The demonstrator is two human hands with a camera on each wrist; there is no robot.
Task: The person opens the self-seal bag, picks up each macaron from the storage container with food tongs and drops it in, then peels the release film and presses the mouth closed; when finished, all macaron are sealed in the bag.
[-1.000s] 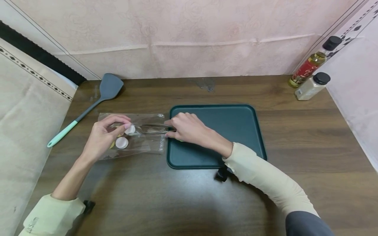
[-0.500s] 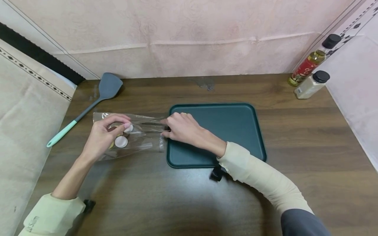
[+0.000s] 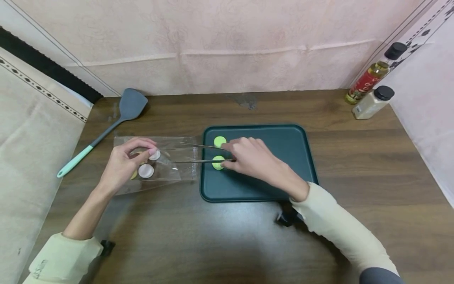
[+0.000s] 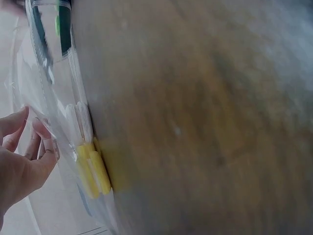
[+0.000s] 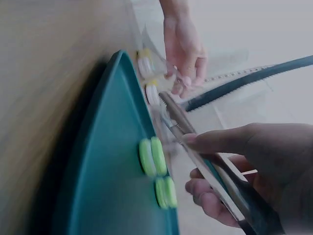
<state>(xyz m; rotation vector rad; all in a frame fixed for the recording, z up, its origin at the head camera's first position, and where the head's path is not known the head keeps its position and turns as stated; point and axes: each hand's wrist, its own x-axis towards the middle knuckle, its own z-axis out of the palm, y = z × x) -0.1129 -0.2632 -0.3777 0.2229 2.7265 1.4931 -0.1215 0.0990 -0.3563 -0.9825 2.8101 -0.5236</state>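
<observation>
My left hand [image 3: 124, 159] pinches the upper layer of a clear plastic bag [image 3: 188, 171] at its left part. Inside the bag lie white macarons [image 3: 146, 171] and yellow macarons [image 4: 100, 171], partly covered by my fingers in the head view. With thumb and fingers, my right hand [image 3: 252, 159] grips metal tongs [image 5: 195, 154] over the left side of a dark green tray [image 3: 280, 144]. The tongs' arms are spread, their tips reach left over the bag's end, and nothing shows between them. Two green macarons [image 3: 220, 141] rest at the tray's left edge, below the tongs.
A grey spatula [image 3: 132, 104] with a mint handle lies at the back left of the wooden table [image 3: 220, 240]. An oil bottle [image 3: 369, 83] and a black-capped jar [image 3: 372, 104] stand at the back right.
My right hand first went slightly left with the tongs, then drew back right over the tray. The tongs have spread wider, and the green macarons now show. My left hand stays in place.
</observation>
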